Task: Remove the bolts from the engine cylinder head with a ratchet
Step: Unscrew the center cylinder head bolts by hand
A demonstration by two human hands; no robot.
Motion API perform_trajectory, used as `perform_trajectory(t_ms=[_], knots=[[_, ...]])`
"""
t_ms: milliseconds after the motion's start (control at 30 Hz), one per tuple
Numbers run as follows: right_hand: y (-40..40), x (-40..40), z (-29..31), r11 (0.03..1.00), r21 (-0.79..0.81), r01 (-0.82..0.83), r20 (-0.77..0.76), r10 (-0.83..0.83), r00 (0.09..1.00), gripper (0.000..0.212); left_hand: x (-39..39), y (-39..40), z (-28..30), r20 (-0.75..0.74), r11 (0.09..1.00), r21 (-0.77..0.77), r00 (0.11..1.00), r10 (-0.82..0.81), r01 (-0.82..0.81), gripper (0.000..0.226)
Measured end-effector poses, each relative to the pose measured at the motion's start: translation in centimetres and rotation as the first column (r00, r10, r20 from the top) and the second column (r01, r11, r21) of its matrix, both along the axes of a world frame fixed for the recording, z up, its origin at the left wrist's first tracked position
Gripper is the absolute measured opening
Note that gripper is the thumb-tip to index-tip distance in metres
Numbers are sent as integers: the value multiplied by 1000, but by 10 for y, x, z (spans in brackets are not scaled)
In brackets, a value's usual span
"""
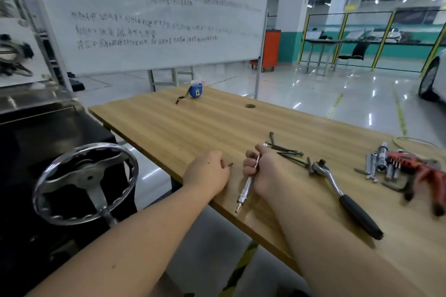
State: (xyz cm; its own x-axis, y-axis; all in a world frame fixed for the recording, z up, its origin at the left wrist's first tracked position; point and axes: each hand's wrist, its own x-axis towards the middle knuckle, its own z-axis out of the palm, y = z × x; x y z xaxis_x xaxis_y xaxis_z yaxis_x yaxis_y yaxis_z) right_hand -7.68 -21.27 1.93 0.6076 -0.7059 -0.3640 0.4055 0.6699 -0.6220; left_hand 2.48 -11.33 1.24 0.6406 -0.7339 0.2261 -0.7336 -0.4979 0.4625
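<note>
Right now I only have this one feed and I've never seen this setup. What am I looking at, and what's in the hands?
There is no machine here: a person's two bare hands, filmed by a camera on their head, looking down at a wooden table. The right hand grips a slim metal extension bar. The left hand rests on the table edge, fingers curled beside a small dark bit. On the table lie loose bolts, a ratchet, red-handled tools and a blue tape measure. A steel handwheel stands left.
</note>
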Motion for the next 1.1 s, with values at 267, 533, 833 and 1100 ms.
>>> perform_trajectory(t_ms=[267,533,833,1100], knots=[[-17,-10,6,984,147,102,75,-114,991,35,-18,-46,1,-148,997,-59,988,-51,43,32],[-17,-10,5,988,91,126,82,-133,988,26,-15,-25,-9,-357,950,-254,896,-265,180,19],[2,-2,4,994,-52,100,-19,-102,995,25,-17,-6,-9,-329,958,-239,915,-234,159,15],[11,1,0,992,-109,65,-97,-76,992,25,-13,-1,-11,-287,957,-183,919,-270,224,12]])
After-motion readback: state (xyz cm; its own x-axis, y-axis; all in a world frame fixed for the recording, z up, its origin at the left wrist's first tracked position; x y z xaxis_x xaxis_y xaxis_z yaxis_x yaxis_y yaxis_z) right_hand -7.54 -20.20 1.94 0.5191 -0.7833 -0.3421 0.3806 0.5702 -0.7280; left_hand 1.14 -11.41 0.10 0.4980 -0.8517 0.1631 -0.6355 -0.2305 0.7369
